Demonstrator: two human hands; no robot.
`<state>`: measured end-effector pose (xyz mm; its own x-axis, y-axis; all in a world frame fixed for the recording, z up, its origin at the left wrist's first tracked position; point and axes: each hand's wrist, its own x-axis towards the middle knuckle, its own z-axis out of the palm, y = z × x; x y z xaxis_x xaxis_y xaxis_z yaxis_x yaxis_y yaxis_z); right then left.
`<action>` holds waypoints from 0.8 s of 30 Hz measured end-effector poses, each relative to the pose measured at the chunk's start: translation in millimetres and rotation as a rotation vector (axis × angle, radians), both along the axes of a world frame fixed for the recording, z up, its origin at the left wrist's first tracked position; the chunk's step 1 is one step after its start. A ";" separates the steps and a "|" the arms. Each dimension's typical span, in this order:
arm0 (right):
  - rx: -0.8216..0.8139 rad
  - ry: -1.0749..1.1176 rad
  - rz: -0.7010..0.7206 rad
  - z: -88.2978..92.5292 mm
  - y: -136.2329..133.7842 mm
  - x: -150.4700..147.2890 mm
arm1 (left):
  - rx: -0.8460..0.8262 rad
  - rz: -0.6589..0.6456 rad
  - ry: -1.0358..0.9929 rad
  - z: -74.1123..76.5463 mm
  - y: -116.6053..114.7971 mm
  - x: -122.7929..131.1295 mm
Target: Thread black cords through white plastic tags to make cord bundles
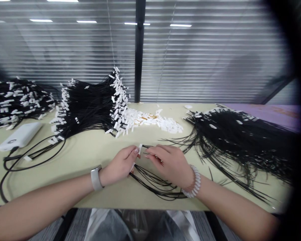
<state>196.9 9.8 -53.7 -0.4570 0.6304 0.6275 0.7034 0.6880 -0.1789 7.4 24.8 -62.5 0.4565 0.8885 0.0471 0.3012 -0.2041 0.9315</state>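
The left hand (119, 165) has its thumb and fingers closed on a white connector (140, 147), which sticks up just past the thumb. Facing it, the right hand (172, 164) pinches a thin black wire (145, 153) between thumb and forefinger, the tip pointed at that connector; from here I can't tell whether the 2 touch. More loose black strands (165, 194) run from beneath the left hand's fingers, loop below the right palm and pass under the right wrist.

A watch with a grey band (96, 178) sits on the left wrist, and a pale coiled bracelet (196, 184) circles the right.

Straight beyond the hands, a scatter of small white pieces (170, 124) lies on the pale table (110, 140). Past the left hand and off to its left is a thick stack of black cables (90, 100) with white ends on its 2 sides, and farther left, 1 more heap of white-tipped cables (17, 100). Nearer on that side rests a white power bank (20, 135) with a black cord (6, 177) plugged in. To the right of the right hand spreads a big spill of black wires (240, 140), with a purple sheet (278, 112) behind it.
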 end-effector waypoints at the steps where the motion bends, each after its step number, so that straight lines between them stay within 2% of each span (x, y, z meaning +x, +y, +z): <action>1: 0.002 0.003 0.001 0.1 0.1 0.0 | 0.000 0.002 0.002 0.2 0.0 0.0; 18: 0.042 -0.020 0.033 -0.1 0.5 1.2 | -0.047 0.031 -0.029 -2.9 -0.4 0.9; 24: 0.036 -0.038 0.039 -0.7 0.1 1.7 | -0.003 0.028 -0.001 -1.6 0.2 1.0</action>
<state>198.6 9.9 -54.4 -0.5047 0.5889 0.6312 0.6820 0.7203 -0.1266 8.4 25.0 -64.0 0.4314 0.9010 0.0451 0.3061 -0.1932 0.9322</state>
